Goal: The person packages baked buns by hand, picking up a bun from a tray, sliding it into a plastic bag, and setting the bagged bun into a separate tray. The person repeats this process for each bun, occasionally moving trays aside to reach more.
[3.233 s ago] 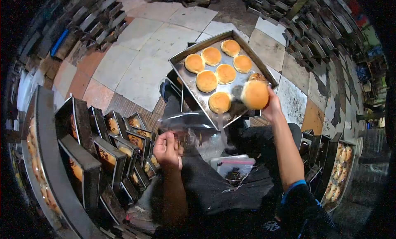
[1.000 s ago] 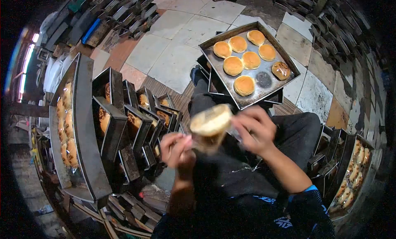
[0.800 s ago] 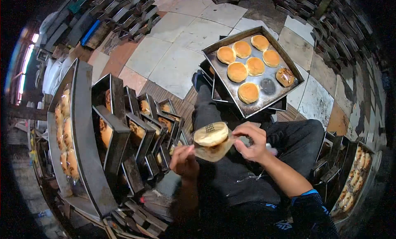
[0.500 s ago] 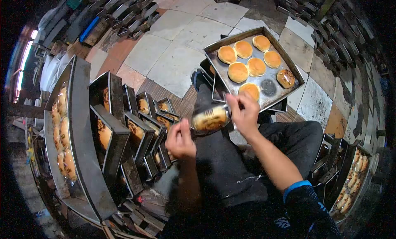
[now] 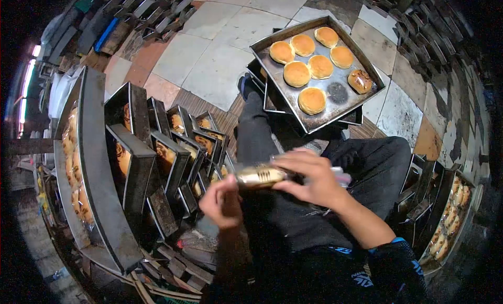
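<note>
A bun in a clear plastic wrapper (image 5: 261, 176) is held above my lap, slightly blurred, with dark print or marks on its side. My right hand (image 5: 313, 177) grips its right end, fingers over the top and thumb below. My left hand (image 5: 222, 202) is curled at the other end, its fingertips pinching the wrapper there; motion smears them. Beyond my hands, a metal tray (image 5: 309, 127) holds several unwrapped golden buns (image 5: 312, 100) and one wrapped bun (image 5: 360, 81) near its right corner.
On the left, metal pans (image 5: 137, 160) stand stacked in overlapping rows, wrapped buns in many. A long pan (image 5: 94, 238) of wrapped buns is nearest. Another pan (image 5: 469, 228) of them stands right. Clear and purple plastic (image 5: 341, 177) lies on my lap. Tiled floor (image 5: 220, 60) stretches beyond.
The wrapped bun has moved lower and slightly left, now turned side-on. My right hand has shifted from pinching the wrapper's end to lying over the bun. My left hand has dropped slightly.
</note>
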A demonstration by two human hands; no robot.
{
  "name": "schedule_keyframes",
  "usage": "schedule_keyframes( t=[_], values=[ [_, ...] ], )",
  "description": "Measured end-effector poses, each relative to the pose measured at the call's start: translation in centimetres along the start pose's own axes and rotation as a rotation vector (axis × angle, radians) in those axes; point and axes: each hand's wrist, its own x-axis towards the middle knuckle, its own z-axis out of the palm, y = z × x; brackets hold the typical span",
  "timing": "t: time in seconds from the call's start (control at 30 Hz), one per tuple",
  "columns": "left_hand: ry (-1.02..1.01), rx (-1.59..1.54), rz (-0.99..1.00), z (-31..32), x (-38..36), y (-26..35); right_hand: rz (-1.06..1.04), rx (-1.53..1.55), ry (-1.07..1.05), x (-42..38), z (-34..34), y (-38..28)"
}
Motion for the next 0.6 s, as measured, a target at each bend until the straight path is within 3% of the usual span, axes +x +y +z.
schedule_keyframes(
  t=[0.07, 0.1, 0.2, 0.3, 0.33, 0.37, 0.4, 0.47, 0.5, 0.53, 0.57, 0.6],
  values=[
    [-0.114, 0.04, -0.438, 1.6, 3.1, 0.7, 0.041, -0.098, -0.16, 1.5, 1.3, 0.6],
    [-0.101, -0.053, -0.437, 2.2, 3.7, 0.0, 0.049, -0.119, -0.141, 1.7, 1.0, 1.8],
    [-0.041, -0.237, -0.392, 3.7, 4.9, -1.6, 0.521, 0.314, -0.169, 1.5, -0.5, 7.0],
    [-0.057, -0.379, -0.493, 5.7, 4.1, -2.3, 0.98, 0.461, 0.291, 0.1, -3.2, 13.9],
    [-0.16, -0.219, -0.306, 7.0, 3.5, -2.2, 1.103, 0.542, 0.483, 0.2, -4.4, 15.5],
    [-0.258, -0.059, -0.117, 8.4, 2.7, -1.9, 1.089, 0.522, 0.557, 0.4, -5.9, 17.1],
    [-0.389, -0.25, -0.219, 9.6, 1.8, -1.3, 1.073, 0.503, 0.629, 0.4, -7.6, 18.6],
    [-0.549, -0.117, 0.001, 12.7, -0.5, -1.4, 0.727, -0.65, 0.593, -2.6, -10.7, 23.7],
    [-0.642, 0.032, 0.125, 13.8, -0.7, -0.7, 0.723, -0.651, 0.596, -4.3, -11.7, 24.9],
    [-0.638, 0.031, 0.132, 14.3, -1.6, -1.4, 0.822, -0.631, 0.457, -5.6, -12.4, 25.3],
    [-0.76, 0.114, 0.144, 14.9, -3.1, -3.3, 0.917, -0.61, 0.312, -7.2, -12.8, 25.6],
    [-0.885, 0.198, 0.154, 15.4, -4.2, -4.4, 0.765, -0.269, 0.26, -7.3, -11.6, 20.7]
  ],
)
